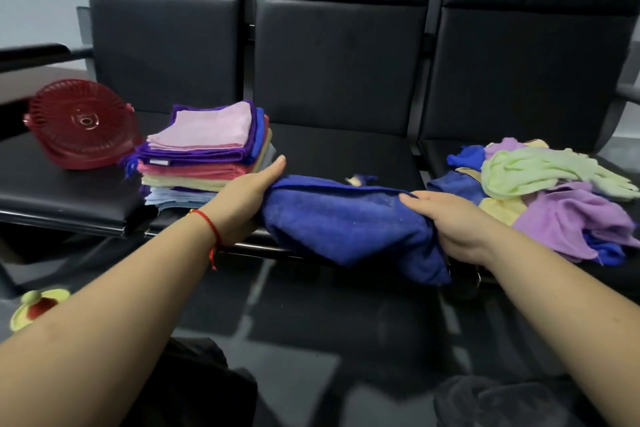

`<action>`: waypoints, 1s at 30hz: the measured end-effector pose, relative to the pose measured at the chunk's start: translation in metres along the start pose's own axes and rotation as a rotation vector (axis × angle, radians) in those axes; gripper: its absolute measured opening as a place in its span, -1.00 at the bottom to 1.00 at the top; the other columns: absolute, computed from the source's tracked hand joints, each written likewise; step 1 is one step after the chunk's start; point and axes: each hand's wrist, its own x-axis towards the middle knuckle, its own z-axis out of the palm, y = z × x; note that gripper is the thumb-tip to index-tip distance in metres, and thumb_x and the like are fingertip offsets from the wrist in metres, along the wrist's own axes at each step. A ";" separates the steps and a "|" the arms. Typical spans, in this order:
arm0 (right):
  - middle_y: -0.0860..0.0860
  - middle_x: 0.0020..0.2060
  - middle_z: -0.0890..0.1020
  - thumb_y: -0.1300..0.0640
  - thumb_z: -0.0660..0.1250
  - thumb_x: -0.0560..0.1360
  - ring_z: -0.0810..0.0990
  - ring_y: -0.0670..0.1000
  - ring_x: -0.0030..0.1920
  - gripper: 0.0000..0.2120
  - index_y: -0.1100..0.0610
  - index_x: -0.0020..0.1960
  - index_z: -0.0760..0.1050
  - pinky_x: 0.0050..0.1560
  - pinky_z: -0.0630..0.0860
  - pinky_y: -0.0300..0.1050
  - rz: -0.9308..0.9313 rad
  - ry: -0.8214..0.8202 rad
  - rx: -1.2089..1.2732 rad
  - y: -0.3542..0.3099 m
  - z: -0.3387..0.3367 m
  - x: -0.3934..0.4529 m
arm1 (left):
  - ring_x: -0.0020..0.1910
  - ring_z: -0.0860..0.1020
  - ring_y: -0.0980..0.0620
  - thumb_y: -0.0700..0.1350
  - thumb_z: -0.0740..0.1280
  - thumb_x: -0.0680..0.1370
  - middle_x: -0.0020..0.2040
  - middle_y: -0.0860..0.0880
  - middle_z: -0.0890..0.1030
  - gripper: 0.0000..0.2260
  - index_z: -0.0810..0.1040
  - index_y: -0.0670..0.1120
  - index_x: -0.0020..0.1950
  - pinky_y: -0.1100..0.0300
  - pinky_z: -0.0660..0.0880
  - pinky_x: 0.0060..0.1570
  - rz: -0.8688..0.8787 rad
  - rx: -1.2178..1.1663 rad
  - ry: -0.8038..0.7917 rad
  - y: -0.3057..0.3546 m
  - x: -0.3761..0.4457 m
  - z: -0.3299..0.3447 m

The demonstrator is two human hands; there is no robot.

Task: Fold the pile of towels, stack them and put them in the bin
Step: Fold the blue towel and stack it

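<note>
Single head-mounted wide-angle view, looking forward and down, close over the black seat row (339, 156); both forearms reach in from the bottom edge.

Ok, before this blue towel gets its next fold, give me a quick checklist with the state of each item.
1. Left hand on the blue towel: ok, it holds the towel's left end.
2. Right hand on the towel: ok, it holds the right end.
3. Towel lying flat: not ok, it is bunched and hangs over the seat's front edge.
4. Folded stack ready for it: ok, it stands beside the left hand.
5. Unfolded pile clear of the fold: ok, it lies to the right.
6. Bin upright: not ok, the red bin lies tipped on the left seat.
</note>
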 end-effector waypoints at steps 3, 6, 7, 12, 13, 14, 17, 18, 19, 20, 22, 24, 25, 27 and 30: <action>0.11 -0.20 0.65 0.10 0.46 0.31 0.60 -0.01 -0.17 -0.72 0.23 -0.07 0.54 -0.16 0.53 -0.21 0.104 -0.211 -0.044 -0.004 -0.009 -0.011 | -0.23 0.62 0.07 0.09 0.48 0.36 -0.19 0.01 0.65 -0.78 0.64 -0.03 -0.15 0.21 0.53 -0.20 -0.026 0.022 -0.109 0.005 -0.008 -0.005; 0.07 -0.28 0.55 0.17 0.44 0.40 0.48 -0.05 -0.25 -0.87 0.19 -0.11 0.55 -0.24 0.40 -0.16 0.131 -0.198 -0.475 0.001 -0.018 -0.017 | -0.25 0.61 0.01 -0.12 0.51 0.35 -0.25 -0.06 0.65 -0.78 0.61 -0.15 -0.06 0.24 0.54 -0.32 -0.043 0.219 -0.134 0.005 -0.013 -0.009; 0.02 -0.32 0.51 0.15 0.39 0.46 0.43 -0.08 -0.30 -0.91 0.18 -0.13 0.55 -0.28 0.35 -0.19 0.118 -0.152 -0.668 0.004 -0.021 -0.017 | -0.23 0.60 0.01 -0.12 0.50 0.36 -0.22 -0.07 0.65 -0.76 0.61 -0.18 -0.03 0.23 0.54 -0.28 -0.044 0.290 -0.106 0.002 -0.012 -0.011; -0.08 -0.36 0.54 0.07 0.39 0.47 0.47 -0.11 -0.30 -0.90 0.07 -0.18 0.55 -0.22 0.37 -0.22 0.017 -0.052 -0.933 0.012 -0.030 -0.016 | -0.33 0.53 0.03 -0.04 0.38 0.46 -0.32 -0.06 0.61 -0.80 0.62 -0.18 -0.12 0.20 0.41 -0.29 -0.104 0.256 0.001 -0.003 -0.009 0.000; -0.08 -0.37 0.53 0.04 0.42 0.46 0.46 -0.12 -0.31 -0.85 0.08 -0.21 0.54 -0.25 0.36 -0.24 0.044 -0.078 -0.886 0.010 -0.031 -0.018 | -0.36 0.54 0.03 -0.09 0.32 0.52 -0.36 -0.04 0.61 -0.84 0.61 -0.15 -0.16 0.22 0.43 -0.32 -0.127 0.181 0.037 -0.001 -0.008 0.002; -0.07 -0.37 0.52 -0.01 0.45 0.43 0.45 -0.12 -0.33 -0.79 0.10 -0.23 0.52 -0.29 0.34 -0.25 0.097 -0.129 -0.790 0.008 -0.032 -0.020 | -0.40 0.57 0.03 -0.12 0.28 0.55 -0.38 -0.04 0.62 -0.82 0.60 -0.14 -0.19 0.24 0.45 -0.34 -0.164 0.098 0.061 0.002 -0.008 0.004; 0.04 -0.33 0.47 -0.17 0.49 0.28 0.42 -0.04 -0.30 -0.60 0.14 -0.18 0.49 -0.33 0.33 -0.25 0.191 -0.241 -0.542 0.002 -0.033 -0.027 | -0.41 0.61 -0.03 -0.07 0.24 0.55 -0.35 -0.12 0.64 -0.67 0.65 -0.18 -0.31 0.21 0.52 -0.30 -0.302 -0.084 0.003 0.009 -0.009 0.001; 0.06 -0.31 0.46 -0.18 0.50 0.26 0.42 -0.02 -0.28 -0.57 0.14 -0.16 0.49 -0.30 0.34 -0.21 0.176 -0.223 -0.528 -0.001 -0.034 -0.028 | -0.41 0.61 -0.05 -0.05 0.24 0.54 -0.34 -0.13 0.64 -0.66 0.65 -0.19 -0.32 0.17 0.51 -0.26 -0.324 -0.104 -0.013 0.011 -0.011 0.001; 0.06 -0.31 0.47 -0.15 0.51 0.29 0.43 -0.01 -0.26 -0.60 0.15 -0.16 0.50 -0.26 0.34 -0.18 0.146 -0.175 -0.543 -0.002 -0.036 -0.028 | -0.41 0.60 -0.05 -0.05 0.25 0.54 -0.34 -0.14 0.64 -0.68 0.64 -0.20 -0.28 0.15 0.49 -0.23 -0.325 -0.104 -0.005 0.010 -0.010 0.002; 0.04 -0.32 0.49 -0.10 0.50 0.35 0.45 -0.03 -0.26 -0.65 0.17 -0.18 0.51 -0.22 0.34 -0.15 0.109 -0.110 -0.586 -0.003 -0.038 -0.027 | -0.42 0.59 -0.05 -0.05 0.26 0.54 -0.35 -0.13 0.63 -0.72 0.62 -0.20 -0.24 0.14 0.47 -0.23 -0.312 -0.094 0.021 0.010 -0.010 0.005; 0.00 -0.33 0.53 0.00 0.49 0.40 0.47 -0.07 -0.25 -0.70 0.23 -0.22 0.53 -0.17 0.35 -0.13 0.041 0.026 -0.725 0.002 -0.045 -0.022 | -0.40 0.57 -0.04 -0.08 0.27 0.56 -0.39 -0.08 0.63 -0.76 0.59 -0.17 -0.22 0.16 0.44 -0.24 -0.240 0.021 0.124 0.004 -0.007 0.008; -0.04 -0.35 0.56 0.07 0.48 0.40 0.48 -0.07 -0.24 -0.82 0.16 -0.24 0.57 -0.18 0.36 -0.15 0.013 0.113 -0.834 0.008 -0.052 -0.016 | -0.30 0.53 -0.07 -0.13 0.24 0.59 -0.41 -0.07 0.60 -0.74 0.54 -0.15 -0.27 0.15 0.40 -0.23 -0.149 0.184 0.179 -0.004 0.000 0.006; -0.05 -0.37 0.56 0.09 0.48 0.40 0.48 -0.07 -0.25 -0.85 0.12 -0.27 0.56 -0.20 0.35 -0.15 0.012 0.154 -0.869 0.010 -0.054 -0.014 | -0.26 0.50 -0.07 -0.14 0.22 0.61 -0.40 -0.09 0.56 -0.72 0.51 -0.14 -0.29 0.14 0.37 -0.23 -0.112 0.304 0.165 -0.008 0.003 0.003; -0.03 -0.44 0.49 0.07 0.47 0.41 0.44 -0.05 -0.32 -0.74 0.11 -0.36 0.48 -0.29 0.30 -0.14 0.005 0.280 -0.970 0.011 -0.058 -0.011 | -0.32 0.42 -0.05 -0.08 0.21 0.62 -0.41 -0.08 0.46 -0.67 0.45 -0.12 -0.34 0.13 0.30 -0.29 -0.052 0.632 0.146 -0.012 0.005 -0.002; 0.00 -0.50 0.37 0.03 0.46 0.42 0.32 -0.01 -0.39 -0.57 0.11 -0.45 0.29 -0.36 0.21 -0.08 -0.011 0.465 -1.041 0.007 -0.061 -0.009 | -0.39 0.41 0.02 0.04 0.24 0.59 -0.41 -0.05 0.47 -0.67 0.55 -0.12 -0.27 0.16 0.28 -0.37 0.009 0.997 0.219 -0.008 0.004 -0.005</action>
